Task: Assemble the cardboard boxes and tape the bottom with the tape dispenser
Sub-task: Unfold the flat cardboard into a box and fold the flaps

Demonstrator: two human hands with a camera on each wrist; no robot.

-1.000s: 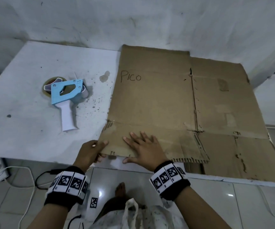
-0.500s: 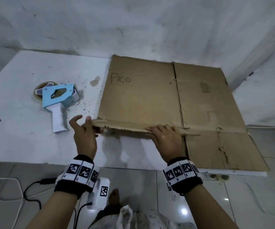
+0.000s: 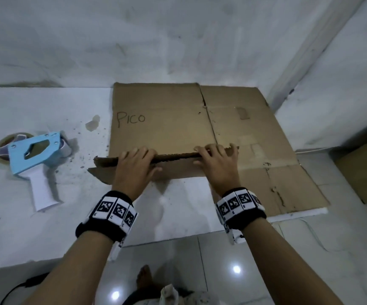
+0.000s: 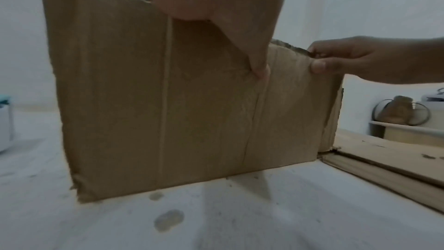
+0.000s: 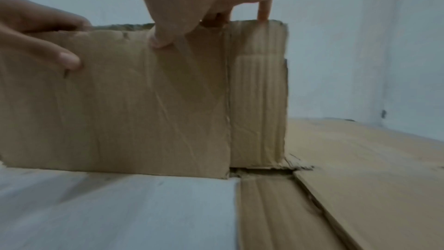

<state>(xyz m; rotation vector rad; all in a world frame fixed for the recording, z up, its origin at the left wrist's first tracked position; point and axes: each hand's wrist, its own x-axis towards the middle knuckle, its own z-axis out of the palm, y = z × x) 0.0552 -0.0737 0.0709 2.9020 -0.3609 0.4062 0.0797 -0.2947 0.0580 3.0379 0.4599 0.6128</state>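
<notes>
A flattened brown cardboard box (image 3: 178, 119) marked "PICO" lies on the white table (image 3: 35, 216). Its near left flap (image 3: 173, 170) stands raised from the table. My left hand (image 3: 142, 160) grips the flap's top edge, fingers over the far side and thumb (image 4: 260, 67) on the near face. My right hand (image 3: 212, 154) pinches the same edge further right, at the flap's (image 5: 132, 111) right end, thumb (image 5: 161, 42) on the near face. The near right flap (image 3: 288, 186) lies flat. A blue and white tape dispenser (image 3: 35, 155) lies on the table left of the box, untouched.
A white wall runs close behind the table. Another brown cardboard piece (image 3: 363, 172) sits lower at the right, past the table's edge. Cables (image 3: 24, 282) lie on the tiled floor by my foot (image 3: 144, 280). The box overhangs the table's right corner.
The near left flap has swung up from flat to standing. Both hands have shifted from pressing on it to gripping its raised edge, the left hand moving in from the corner.
</notes>
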